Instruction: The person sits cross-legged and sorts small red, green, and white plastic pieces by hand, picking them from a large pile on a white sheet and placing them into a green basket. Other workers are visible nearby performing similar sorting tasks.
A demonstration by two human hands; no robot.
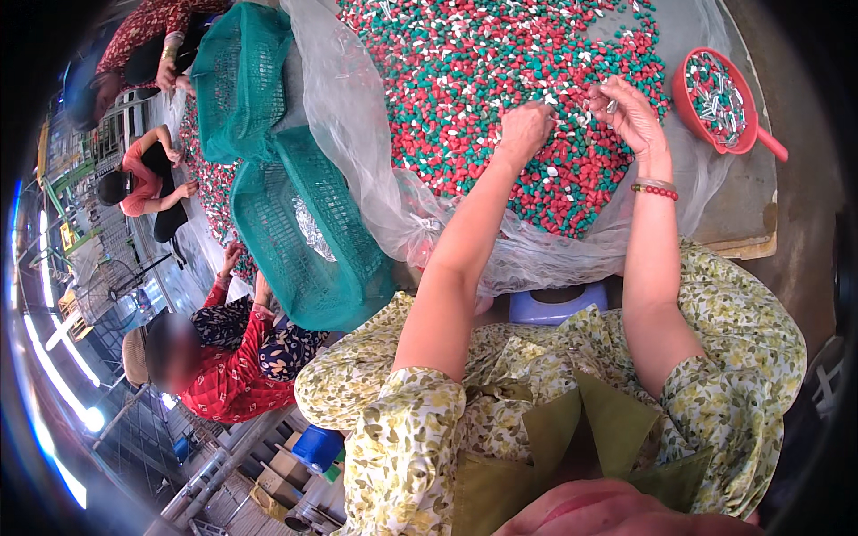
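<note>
A wide heap of small red, green and white pieces (500, 62) is spread in front of me on a clear plastic sheet (353, 125). Over the near part of this heap, my left hand (525, 132) is closed, fingertips pinched together; what they hold is too small to name. To its right, my right hand (636, 121) has curled fingers around a small silvery piece (612, 105). Beyond that hand, at the right, stands a red plastic strainer with a handle (770, 144), containing silvery and green pieces.
Two green mesh-lined baskets (234, 134) (344, 277) stand on the left, the nearer holding silvery pieces. A blue plastic stool (561, 305) shows below the sheet's near edge. Three other people work at the left along another spread of red and green pieces (207, 192).
</note>
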